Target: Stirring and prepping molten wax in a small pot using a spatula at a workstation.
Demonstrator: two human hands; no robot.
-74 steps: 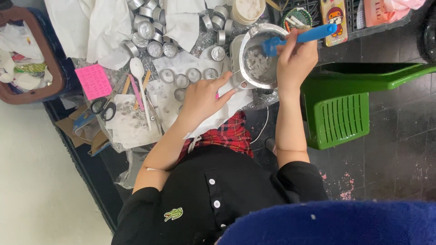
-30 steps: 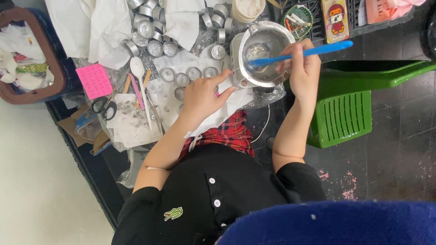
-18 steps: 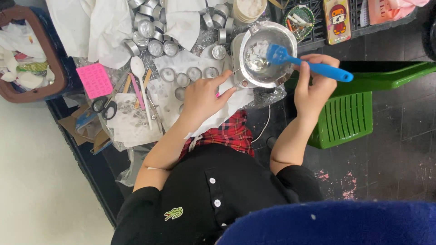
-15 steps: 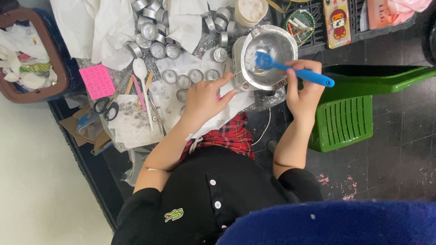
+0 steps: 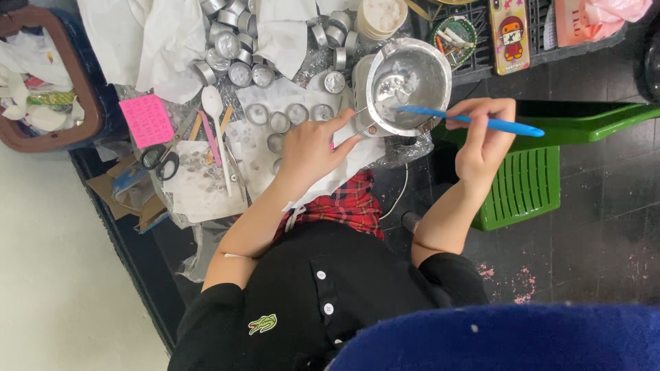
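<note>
Home craft table (tealight cups)

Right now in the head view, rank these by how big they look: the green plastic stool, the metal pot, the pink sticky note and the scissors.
1. Green plastic stool, largest.
2. Metal pot.
3. Pink sticky note and scissors look about alike; too close to rank.

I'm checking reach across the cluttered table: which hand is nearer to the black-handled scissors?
Left. The left hand rests by the pot handle, a short way right of the scissors; the right hand, holding the blue spatula, is far beyond.
</note>
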